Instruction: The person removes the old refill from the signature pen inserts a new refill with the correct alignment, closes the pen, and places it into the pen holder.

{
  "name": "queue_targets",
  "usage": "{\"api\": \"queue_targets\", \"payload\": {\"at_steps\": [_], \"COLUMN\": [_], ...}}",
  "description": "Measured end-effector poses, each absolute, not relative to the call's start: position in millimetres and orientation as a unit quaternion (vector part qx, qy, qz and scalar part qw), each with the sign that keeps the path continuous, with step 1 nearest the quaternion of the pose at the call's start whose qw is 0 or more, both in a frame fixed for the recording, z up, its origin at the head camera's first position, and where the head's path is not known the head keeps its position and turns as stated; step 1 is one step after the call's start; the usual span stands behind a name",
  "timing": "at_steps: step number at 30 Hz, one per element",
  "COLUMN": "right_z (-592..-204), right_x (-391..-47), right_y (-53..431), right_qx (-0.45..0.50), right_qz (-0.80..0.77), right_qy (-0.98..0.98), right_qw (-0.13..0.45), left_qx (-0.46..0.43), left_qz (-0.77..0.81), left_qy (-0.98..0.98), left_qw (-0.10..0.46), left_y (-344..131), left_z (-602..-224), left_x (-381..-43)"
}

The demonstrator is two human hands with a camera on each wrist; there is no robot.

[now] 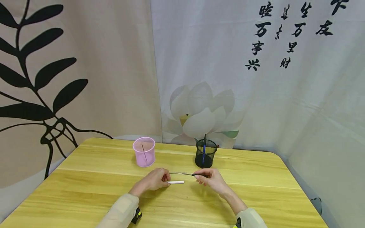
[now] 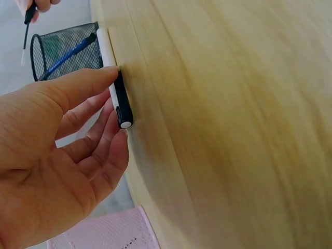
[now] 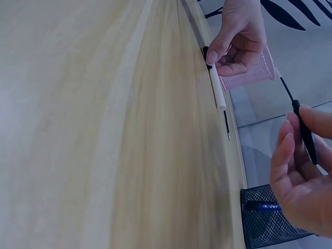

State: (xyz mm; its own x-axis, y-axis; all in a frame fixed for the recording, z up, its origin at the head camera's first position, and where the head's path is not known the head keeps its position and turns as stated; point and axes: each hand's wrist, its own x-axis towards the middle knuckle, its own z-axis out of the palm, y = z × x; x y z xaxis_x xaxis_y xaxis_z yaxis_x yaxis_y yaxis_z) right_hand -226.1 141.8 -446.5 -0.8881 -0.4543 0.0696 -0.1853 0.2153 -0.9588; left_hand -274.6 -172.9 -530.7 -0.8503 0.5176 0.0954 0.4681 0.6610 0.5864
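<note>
My left hand (image 1: 156, 179) pinches a white pen barrel with a black end (image 2: 123, 101) between thumb and fingers, low at the tabletop. The barrel's white part (image 1: 176, 182) points to the right. Just beyond it lies a thin dark rod with a shiny tip, like a pen refill (image 3: 226, 124). My right hand (image 1: 212, 180) holds a slim black piece (image 3: 305, 132) between thumb and fingers, raised off the table. From that piece a thin dark shaft with a pale tip (image 3: 284, 85) sticks out toward the left hand. Its exact kind is unclear.
A pink mesh cup (image 1: 144, 158) stands behind the left hand, with a thin dark stick (image 1: 144, 153) in it. Behind the right hand is a black mesh cup (image 1: 203, 161) holding a blue and black pen (image 1: 204, 147). A printed curtain (image 1: 199, 63) hangs behind the wooden table (image 1: 94, 177).
</note>
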Motion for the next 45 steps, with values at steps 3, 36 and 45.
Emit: {"api": "queue_targets", "payload": {"at_steps": [3, 36, 45], "right_z": [-447, -451, -451], "right_x": [-226, -226, -224], "right_y": [143, 148, 149], "right_qx": [-0.204, -0.208, -0.210], "right_qz": [-0.593, -0.605, -0.607], "right_qy": [0.770, 0.760, 0.758], "right_qw": [0.116, 0.115, 0.115], "left_qx": [0.277, 0.279, 0.251], "left_qz": [0.304, 0.381, 0.395], "left_qy": [0.911, 0.882, 0.883], "left_qw": [0.042, -0.004, 0.017], "left_y": [-174, -186, -193], "left_z": [-536, -484, -443], "left_x": [-278, -235, -215]}}
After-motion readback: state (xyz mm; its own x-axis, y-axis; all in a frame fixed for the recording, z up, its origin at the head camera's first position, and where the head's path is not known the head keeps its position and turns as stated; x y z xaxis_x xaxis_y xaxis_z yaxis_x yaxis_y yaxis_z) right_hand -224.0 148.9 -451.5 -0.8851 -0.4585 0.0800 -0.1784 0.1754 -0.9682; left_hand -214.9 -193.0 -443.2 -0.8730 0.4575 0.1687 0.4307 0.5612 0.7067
